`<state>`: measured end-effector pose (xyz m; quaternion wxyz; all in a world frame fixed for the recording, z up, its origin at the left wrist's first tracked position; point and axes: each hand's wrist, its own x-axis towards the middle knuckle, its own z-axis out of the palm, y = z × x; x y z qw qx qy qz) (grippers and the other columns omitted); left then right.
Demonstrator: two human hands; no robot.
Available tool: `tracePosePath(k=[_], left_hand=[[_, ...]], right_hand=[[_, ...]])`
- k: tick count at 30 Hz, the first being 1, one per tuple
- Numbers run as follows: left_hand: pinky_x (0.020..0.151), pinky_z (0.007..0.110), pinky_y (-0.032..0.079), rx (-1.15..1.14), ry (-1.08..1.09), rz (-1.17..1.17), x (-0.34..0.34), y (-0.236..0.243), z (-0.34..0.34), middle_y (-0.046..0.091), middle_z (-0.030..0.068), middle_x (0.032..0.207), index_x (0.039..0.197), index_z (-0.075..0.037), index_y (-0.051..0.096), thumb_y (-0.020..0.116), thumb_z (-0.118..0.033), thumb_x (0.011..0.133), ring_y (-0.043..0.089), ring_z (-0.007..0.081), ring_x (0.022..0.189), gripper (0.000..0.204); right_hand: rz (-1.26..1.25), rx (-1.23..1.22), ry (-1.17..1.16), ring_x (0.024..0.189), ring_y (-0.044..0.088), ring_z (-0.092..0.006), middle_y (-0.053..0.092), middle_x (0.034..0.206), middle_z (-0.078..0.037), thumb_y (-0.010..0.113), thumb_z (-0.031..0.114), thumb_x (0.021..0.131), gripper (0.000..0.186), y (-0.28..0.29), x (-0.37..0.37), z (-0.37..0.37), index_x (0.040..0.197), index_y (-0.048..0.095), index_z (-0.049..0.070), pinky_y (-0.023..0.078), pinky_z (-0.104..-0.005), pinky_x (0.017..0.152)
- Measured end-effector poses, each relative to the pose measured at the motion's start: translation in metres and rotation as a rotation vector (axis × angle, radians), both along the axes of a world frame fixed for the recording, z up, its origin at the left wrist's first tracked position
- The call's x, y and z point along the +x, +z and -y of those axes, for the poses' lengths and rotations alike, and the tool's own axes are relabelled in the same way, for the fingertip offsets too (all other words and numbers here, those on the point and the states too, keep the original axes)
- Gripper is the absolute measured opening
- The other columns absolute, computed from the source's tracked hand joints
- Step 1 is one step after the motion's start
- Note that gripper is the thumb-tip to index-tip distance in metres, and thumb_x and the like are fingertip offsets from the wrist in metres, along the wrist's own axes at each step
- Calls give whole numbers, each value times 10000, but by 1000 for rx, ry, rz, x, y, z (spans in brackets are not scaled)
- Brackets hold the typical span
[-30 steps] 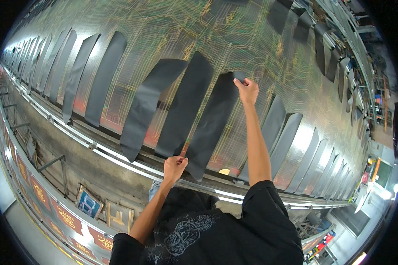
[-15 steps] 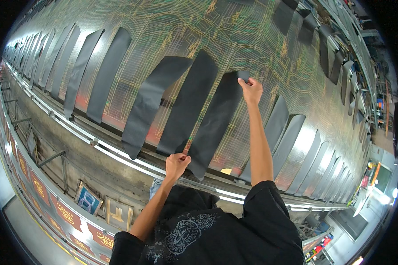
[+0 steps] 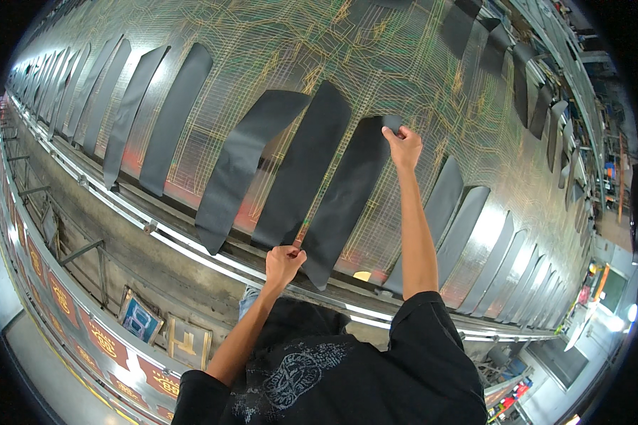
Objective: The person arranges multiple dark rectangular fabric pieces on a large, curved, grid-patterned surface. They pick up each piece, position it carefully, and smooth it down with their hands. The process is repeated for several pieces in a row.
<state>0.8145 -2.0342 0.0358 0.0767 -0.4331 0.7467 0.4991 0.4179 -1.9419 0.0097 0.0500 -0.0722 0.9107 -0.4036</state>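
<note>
We find a dark strip [image 3: 351, 188] on the table [image 3: 376, 92], slanting from its near edge toward the middle. The right hand [image 3: 404, 149] pinches the upper right corner of the strip between thumb and fingers, and that corner is slightly bent. The left hand [image 3: 285, 265] has its thumb and fingers pressed together at the lower left edge of the strip, by the near side of the table; we cannot tell how much material lies in that pinch. Just left of the strip we note a second piece [image 3: 305, 170], and beyond it a bent piece [image 3: 237, 163], its top folded over to the right. A metal rail [image 3: 184, 244] runs along the near edge. Below it, at left, we record a blue frame [image 3: 142, 319].
</note>
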Motion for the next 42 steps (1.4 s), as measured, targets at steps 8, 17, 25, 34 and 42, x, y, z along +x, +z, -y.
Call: tracePosePath(k=[8, 17, 25, 34, 42], left_hand=[[612, 381, 520, -13, 7, -4, -2, 3, -1, 660, 164, 637, 776, 10, 724, 734, -246, 781, 679, 327, 605, 257], [620, 385, 536, 11, 27, 19, -4, 8, -1, 685, 168, 656, 780, 12, 737, 737, -236, 776, 702, 335, 625, 248], [652, 422, 552, -19, 10, 80, -6, 9, -2, 687, 177, 665, 763, -1, 744, 749, -292, 762, 703, 372, 658, 291], [618, 457, 531, -234, -168, 208, 1, 24, 8, 666, 189, 636, 700, -16, 735, 767, -466, 815, 696, 385, 656, 466], [539, 408, 462, -162, 29, 28, 27, 56, 20, 635, 156, 581, 680, 21, 692, 733, -419, 904, 630, 296, 531, 495]], right_hand=[[-11, -1, -6, 507, 441, -175, 493, 547, -39, 840, 291, 760, 428, -2, 0, 0, 620, 534, 28, 386, -377, 536], [-23, -7, -12, 502, 458, -192, 496, 535, -45, 838, 282, 751, 409, -2, 1, 1, 618, 556, 17, 405, -375, 552], [-374, 201, 7, 1043, 580, -311, 598, 1227, -122, 795, 346, 854, 484, -8, 15, 7, 1185, 575, 69, 457, -470, 873], [-453, 444, 445, 1536, 222, -424, 275, 1662, -192, 479, 506, 1050, 722, -22, 49, 44, 1589, 333, 50, 136, -581, 1249], [-292, 362, 840, 1531, 214, -453, 289, 1650, -215, 478, 533, 1013, 756, 16, 208, -2, 1573, 361, 38, 154, -614, 1226]])
